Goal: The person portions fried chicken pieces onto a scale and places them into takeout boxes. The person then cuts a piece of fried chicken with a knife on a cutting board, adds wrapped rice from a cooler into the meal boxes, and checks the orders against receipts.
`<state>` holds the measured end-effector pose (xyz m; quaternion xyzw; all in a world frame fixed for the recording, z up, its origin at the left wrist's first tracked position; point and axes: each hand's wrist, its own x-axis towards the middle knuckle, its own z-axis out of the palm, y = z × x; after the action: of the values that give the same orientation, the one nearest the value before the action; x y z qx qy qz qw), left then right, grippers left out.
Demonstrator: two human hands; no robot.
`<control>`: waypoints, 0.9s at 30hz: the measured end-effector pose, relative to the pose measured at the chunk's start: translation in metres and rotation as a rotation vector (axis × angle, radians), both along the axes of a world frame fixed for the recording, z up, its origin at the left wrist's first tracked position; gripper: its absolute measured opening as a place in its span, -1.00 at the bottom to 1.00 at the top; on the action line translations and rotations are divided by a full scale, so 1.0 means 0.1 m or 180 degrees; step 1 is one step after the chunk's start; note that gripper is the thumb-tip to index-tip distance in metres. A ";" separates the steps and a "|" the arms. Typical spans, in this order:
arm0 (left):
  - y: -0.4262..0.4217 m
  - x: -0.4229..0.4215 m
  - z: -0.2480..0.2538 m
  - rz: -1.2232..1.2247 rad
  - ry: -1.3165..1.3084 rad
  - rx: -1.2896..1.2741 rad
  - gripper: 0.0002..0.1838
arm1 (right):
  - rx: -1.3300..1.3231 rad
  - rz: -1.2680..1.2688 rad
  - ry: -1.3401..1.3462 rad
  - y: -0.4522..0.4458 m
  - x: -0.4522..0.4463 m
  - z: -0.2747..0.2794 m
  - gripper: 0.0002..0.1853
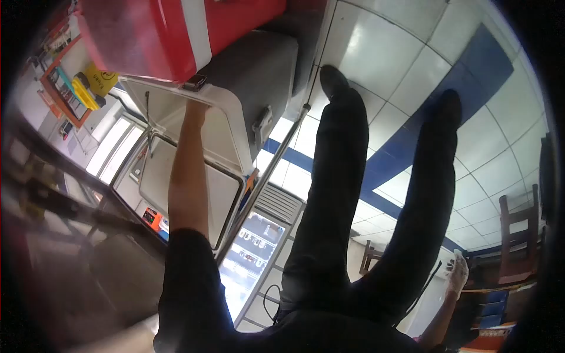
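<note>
My left arm, in a black sleeve, reaches into an open grey case (pixel 250 88) with a white inner rim. The wrist end of my left hand (pixel 198 108) shows at the rim; its fingers are hidden inside, so what they touch cannot be seen. A pale inner panel with a dark seal (pixel 220 203) lies beside my forearm. Against the case's top edge in the view rests a red box with a white stripe (pixel 147 38). My right hand is not in view.
Another person's hand in a clear glove (pixel 458 273) shows at the lower right. Near it are wooden chairs (pixel 518 238). A lit glass-front fridge (pixel 253 247) and a metal bar (pixel 276 153) stand beside my legs. White and blue tiles (pixel 406 117) cover the floor.
</note>
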<state>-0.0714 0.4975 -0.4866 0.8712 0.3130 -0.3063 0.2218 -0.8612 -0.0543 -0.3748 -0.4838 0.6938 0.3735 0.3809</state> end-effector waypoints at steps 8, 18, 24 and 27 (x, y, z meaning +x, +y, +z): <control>1.20 0.32 -1.16 0.0482 -0.0615 0.0096 -0.54 | 0.0155 -0.0037 -0.0058 0.84 0.81 0.00 -0.67; 1.70 0.03 -0.61 0.0214 -0.0811 0.0713 -0.52 | 0.0001 -0.0496 0.0109 0.72 1.54 0.12 -0.61; 1.88 0.06 -0.76 0.0531 -0.0779 0.0622 -0.50 | -0.0548 -0.0684 0.0637 0.68 1.23 0.15 -0.56; 1.85 0.12 -0.99 0.0705 -0.0865 0.0451 -0.49 | -0.0195 -0.0527 0.0407 0.73 0.92 0.18 -0.57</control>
<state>-0.0590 0.6821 -0.5851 0.8782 0.3949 -0.1368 0.2325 -0.7687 0.0186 -0.3566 -0.4114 0.7654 0.3495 0.3505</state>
